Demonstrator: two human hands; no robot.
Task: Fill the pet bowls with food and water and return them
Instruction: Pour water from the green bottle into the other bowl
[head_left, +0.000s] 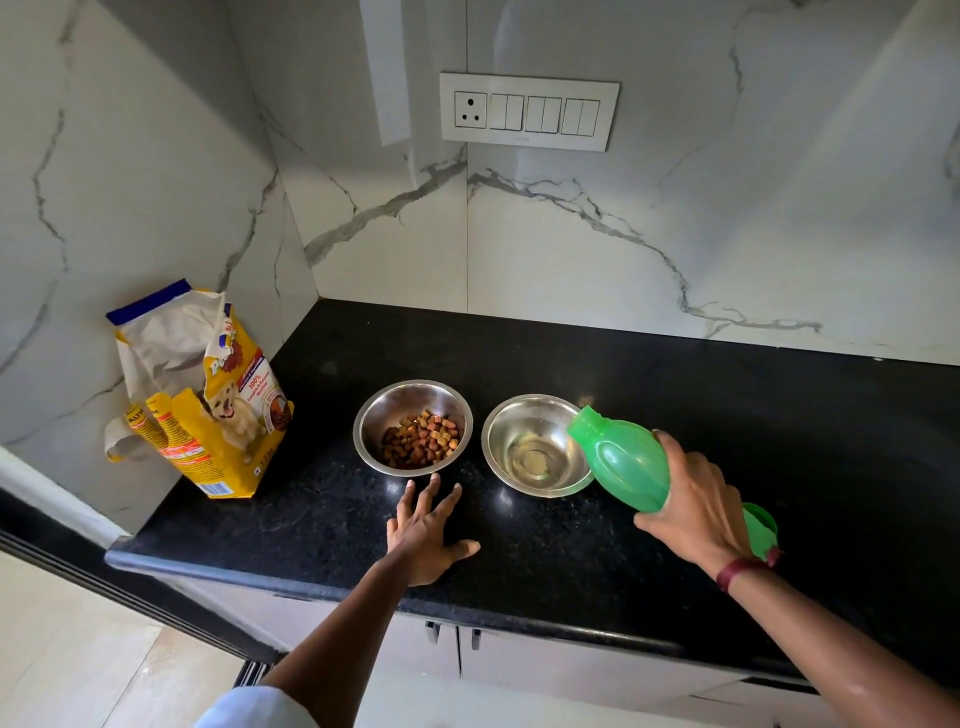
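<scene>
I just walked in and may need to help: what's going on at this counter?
A person is filling pet bowls. The right hand grips a green bottle, tipped with its mouth over the right bowl, which seems to hold a little water. The left bowl already holds kibble. The left hand rests flat on the counter before it; the open food bag stands at left.

Two shiny steel bowls, glossy speckled black stone counter, translucent green plastic bottle, polished marble wall
</scene>
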